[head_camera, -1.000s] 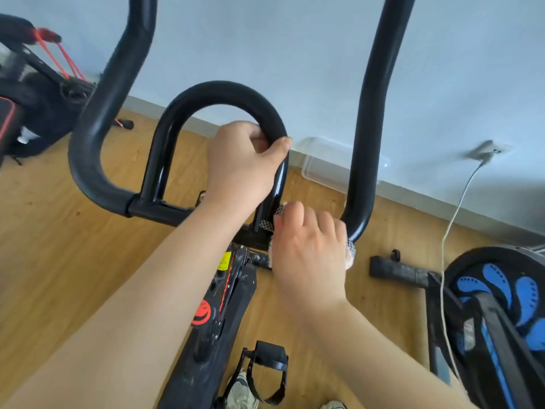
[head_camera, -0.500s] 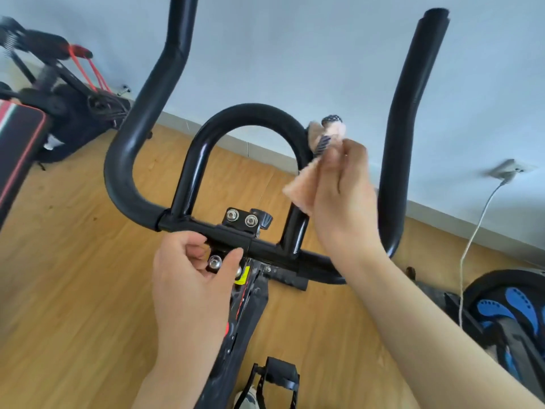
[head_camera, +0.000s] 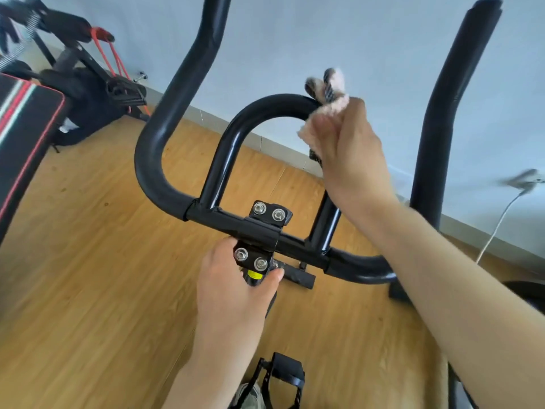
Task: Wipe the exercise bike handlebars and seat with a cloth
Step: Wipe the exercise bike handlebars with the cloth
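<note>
Right hand [head_camera: 351, 154] gripped the cloth [head_camera: 326, 94], wrapped round the handlebars [head_camera: 265, 109] at the top-right of their inner loop, likely so one pass covered the whole tube. Left hand [head_camera: 236, 293] clutched the stem [head_camera: 253, 277] just below the handlebar clamp [head_camera: 264, 228], probably to steady the bike (bars may swivel under a push). Seat was not in view. Wooden floor [head_camera: 88, 276] lay below the handlebars, a pale wall [head_camera: 339, 31] behind them and a padded bench [head_camera: 26, 128] to their left.
</note>
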